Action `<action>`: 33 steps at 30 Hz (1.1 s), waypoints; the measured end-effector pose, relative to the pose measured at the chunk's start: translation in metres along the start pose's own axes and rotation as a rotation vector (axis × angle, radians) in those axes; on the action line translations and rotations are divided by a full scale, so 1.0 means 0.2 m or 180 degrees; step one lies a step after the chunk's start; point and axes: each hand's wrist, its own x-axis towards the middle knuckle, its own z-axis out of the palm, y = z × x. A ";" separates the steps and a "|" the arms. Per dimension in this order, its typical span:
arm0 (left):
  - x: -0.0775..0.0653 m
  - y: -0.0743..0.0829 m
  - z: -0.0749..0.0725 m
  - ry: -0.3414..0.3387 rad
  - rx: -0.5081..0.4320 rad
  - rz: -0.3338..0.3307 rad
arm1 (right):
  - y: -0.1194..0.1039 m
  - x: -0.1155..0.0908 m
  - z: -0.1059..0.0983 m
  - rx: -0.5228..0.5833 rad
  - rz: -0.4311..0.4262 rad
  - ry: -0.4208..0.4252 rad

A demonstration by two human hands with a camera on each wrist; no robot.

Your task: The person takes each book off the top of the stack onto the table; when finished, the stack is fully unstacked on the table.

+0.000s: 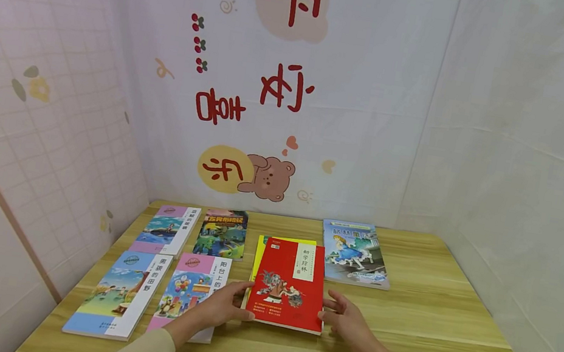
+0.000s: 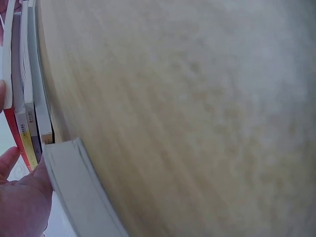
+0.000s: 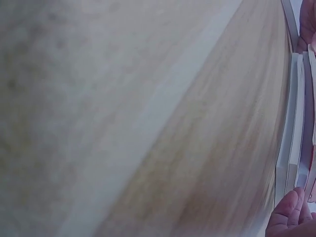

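A red paperback book (image 1: 287, 288) lies on top of a yellow book (image 1: 260, 252), whose edge shows at the back and left. From the sides, the wrist views reveal a stack of several books, with pale page edges (image 2: 27, 64) below the red one. My left hand (image 1: 221, 308) is at the stack's front left corner, its fingers along the left side and its thumb beside the front edge. On the opposite side, my right hand (image 1: 349, 325) has its fingertips against the right edge near the front. In the right wrist view those fingers (image 3: 291, 210) touch the layered book edges.
Left of the stack lie a pink book (image 1: 190, 284), a blue one (image 1: 116, 291), another pink-topped book (image 1: 162, 231) and a dark colourful book (image 1: 222, 233). A fairy-tale book (image 1: 355, 254) lies behind right on the wooden table (image 1: 428, 334). White cloth (image 1: 357, 120) hangs behind.
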 end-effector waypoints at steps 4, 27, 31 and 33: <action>0.00 0.00 0.00 0.0034 -0.0008 -0.0045 | 0.00 0.01 0.00 0.0036 -0.0005 0.0009; 0.01 0.00 0.04 0.0277 0.0378 -0.0130 | 0.02 0.05 0.00 0.0019 0.0036 0.0080; 0.00 0.01 0.04 0.0293 0.0393 -0.0130 | 0.02 0.06 0.00 0.0000 0.0012 0.0080; 0.00 0.01 0.04 0.0296 0.0394 -0.0130 | 0.01 0.06 0.00 -0.0009 -0.0020 0.0065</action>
